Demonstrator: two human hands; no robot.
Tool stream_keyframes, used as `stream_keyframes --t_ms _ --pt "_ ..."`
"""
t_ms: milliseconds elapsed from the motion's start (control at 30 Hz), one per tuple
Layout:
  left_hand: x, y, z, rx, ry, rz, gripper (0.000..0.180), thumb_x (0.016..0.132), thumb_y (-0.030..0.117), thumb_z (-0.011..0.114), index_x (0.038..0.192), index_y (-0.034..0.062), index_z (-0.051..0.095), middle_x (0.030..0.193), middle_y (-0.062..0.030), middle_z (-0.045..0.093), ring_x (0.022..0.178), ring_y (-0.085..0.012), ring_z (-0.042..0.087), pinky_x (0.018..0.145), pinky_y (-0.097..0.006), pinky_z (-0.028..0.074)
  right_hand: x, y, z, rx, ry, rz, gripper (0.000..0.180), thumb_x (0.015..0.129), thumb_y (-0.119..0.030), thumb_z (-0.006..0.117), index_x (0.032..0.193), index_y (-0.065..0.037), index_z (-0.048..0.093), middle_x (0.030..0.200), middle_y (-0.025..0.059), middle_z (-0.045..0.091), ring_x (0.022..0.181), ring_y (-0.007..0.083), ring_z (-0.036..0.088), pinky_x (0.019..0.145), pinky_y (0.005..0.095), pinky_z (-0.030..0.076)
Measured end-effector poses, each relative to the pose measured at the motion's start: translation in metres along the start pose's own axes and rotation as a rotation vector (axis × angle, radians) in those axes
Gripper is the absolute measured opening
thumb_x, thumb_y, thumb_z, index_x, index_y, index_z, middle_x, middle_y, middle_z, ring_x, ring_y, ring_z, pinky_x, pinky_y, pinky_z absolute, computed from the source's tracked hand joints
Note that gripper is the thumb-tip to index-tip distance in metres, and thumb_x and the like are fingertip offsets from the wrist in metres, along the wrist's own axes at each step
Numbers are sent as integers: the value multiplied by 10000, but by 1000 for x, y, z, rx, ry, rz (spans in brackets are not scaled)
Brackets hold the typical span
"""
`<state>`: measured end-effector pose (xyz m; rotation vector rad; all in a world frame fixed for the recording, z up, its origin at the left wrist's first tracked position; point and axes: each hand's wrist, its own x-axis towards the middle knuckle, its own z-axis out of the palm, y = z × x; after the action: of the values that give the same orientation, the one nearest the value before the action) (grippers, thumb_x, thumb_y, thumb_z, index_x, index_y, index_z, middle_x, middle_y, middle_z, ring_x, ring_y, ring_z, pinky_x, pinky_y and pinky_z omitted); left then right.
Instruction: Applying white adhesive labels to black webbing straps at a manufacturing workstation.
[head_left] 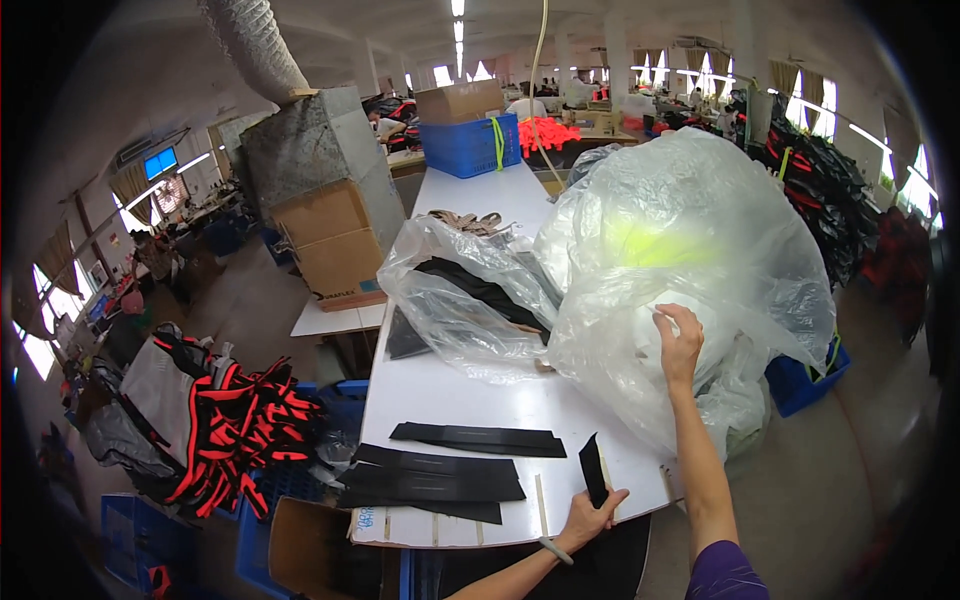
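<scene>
Hands (680, 345) on clear, perhaps yellow-filled bag (690, 250)

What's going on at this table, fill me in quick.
A person stands at a long white table. The left hand holds a narrow black strip upright at the near edge. The right hand pinches the side of a big clear plastic bag bulging on the right of the table. Flat black pieces lie stacked near the left hand, and a smaller clear bag with dark material sits further back.
</scene>
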<state>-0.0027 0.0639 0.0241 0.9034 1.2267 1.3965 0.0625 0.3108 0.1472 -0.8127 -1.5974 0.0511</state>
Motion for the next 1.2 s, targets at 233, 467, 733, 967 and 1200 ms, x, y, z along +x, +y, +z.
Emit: stream_keyframes --t_ms 233,467,733,967,1200 --pt "-5 37 -13 -593 243 149 276 866 110 683 1076 -33 574 789 -70 573 482 -100 503 502 -282 514 -112 -122 -57 150 -456 -233 183 707 -27 751 876 -86 715 794 75 661 729 254 618 690 345 458" --pt "-32 74 -36 -622 234 234 248 896 148 662 1056 -37 622 651 -17 561 504 -88 494 530 -250 480 -135 -154 -71 355 -605 7 239 732 -66 754 970 -76 736 890 88 623 786 238 627 761 327 497" --pt "-41 80 -56 -544 216 260 229 861 79 690 1040 -55 641 668 -39 584 503 -97 497 509 -253 464 -128 -162 -90 584 -811 137 162 806 -21 712 967 -9 722 973 93 626 833 180 630 749 276 515" --pt "-46 85 -55 -546 138 273 177 843 15 649 984 -87 611 733 -103 612 473 -121 501 457 -249 463 -136 -175 -93 963 -644 626 78 853 -31 686 882 41 671 860 83 650 729 126 623 622 231 493" --pt "-42 88 -49 -545 192 305 96 850 14 644 894 -66 615 670 -80 584 464 -107 496 447 -233 436 -141 -160 -99 700 -709 470 266 809 -198 772 940 -13 633 824 61 665 732 111 608 626 272 484"
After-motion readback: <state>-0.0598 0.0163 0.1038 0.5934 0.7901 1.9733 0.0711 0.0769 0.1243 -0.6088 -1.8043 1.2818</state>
